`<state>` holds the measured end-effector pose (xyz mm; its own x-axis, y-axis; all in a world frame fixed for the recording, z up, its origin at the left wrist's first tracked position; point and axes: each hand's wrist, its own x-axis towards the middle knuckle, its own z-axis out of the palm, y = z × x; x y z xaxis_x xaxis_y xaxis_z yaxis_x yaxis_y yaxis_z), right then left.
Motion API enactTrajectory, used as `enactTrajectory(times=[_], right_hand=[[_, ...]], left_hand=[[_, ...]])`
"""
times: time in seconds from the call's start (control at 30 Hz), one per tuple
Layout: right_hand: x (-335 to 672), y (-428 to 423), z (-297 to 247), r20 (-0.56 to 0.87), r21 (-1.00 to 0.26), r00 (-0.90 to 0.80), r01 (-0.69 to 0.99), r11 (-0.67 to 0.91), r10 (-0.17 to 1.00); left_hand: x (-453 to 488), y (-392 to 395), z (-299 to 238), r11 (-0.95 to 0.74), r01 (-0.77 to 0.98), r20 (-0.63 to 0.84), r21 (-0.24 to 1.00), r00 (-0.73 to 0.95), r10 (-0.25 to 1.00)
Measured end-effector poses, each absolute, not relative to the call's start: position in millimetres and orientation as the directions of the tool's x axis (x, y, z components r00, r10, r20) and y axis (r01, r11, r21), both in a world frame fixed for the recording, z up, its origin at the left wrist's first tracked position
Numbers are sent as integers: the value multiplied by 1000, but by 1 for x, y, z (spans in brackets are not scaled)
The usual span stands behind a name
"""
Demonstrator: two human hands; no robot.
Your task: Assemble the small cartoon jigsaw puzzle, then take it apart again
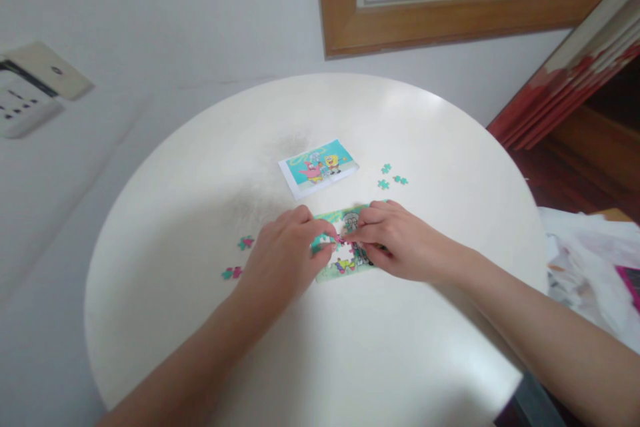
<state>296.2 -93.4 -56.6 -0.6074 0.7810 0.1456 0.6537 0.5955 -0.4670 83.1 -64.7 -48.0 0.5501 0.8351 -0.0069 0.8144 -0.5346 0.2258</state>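
Observation:
A partly assembled jigsaw puzzle (331,273) with cartoon figures lies flat on the white table, with a gap of bare white near its middle. Over its left side, my left hand (293,240) has thumb and index finger closed on a small pink puzzle piece (339,239) at the upper edge of that gap. From the right, my right hand (400,240) rests on the puzzle, index fingertip stretched to the same piece and thumb apart below. Both hands hide parts of the puzzle, so I cannot tell whether the piece is seated.
Behind the puzzle lies a printed reference picture (320,170) on white paper. Loose teal pieces (383,184) lie to the right of it, and two pink-and-teal pieces (245,242) lie left of my left hand. The round table (165,227) stands against a wall below a window.

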Motion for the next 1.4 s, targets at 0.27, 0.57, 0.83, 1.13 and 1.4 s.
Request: enactTrajectory(times=[0.27, 0.57, 0.83, 1.13, 1.4], right_hand=[[297, -93, -55, 127, -442, -607, 674, 593, 785], [296, -95, -56, 133, -444, -611, 667, 598, 781], [296, -94, -56, 133, -451, -608, 666, 594, 783], [293, -95, -58, 137, -382, -630, 679, 628, 764], [289, -97, -53, 90, -318, -638, 709, 630, 764]], left_hand=[[80, -61, -49, -538, 812, 8, 227, 551, 834], [83, -65, -46, -548, 821, 2, 162, 555, 832], [83, -67, -46, -564, 815, 15, 131, 567, 823], [82, -69, -45, -573, 807, 6, 144, 579, 816], [79, -64, -49, -580, 798, 36, 163, 583, 812]])
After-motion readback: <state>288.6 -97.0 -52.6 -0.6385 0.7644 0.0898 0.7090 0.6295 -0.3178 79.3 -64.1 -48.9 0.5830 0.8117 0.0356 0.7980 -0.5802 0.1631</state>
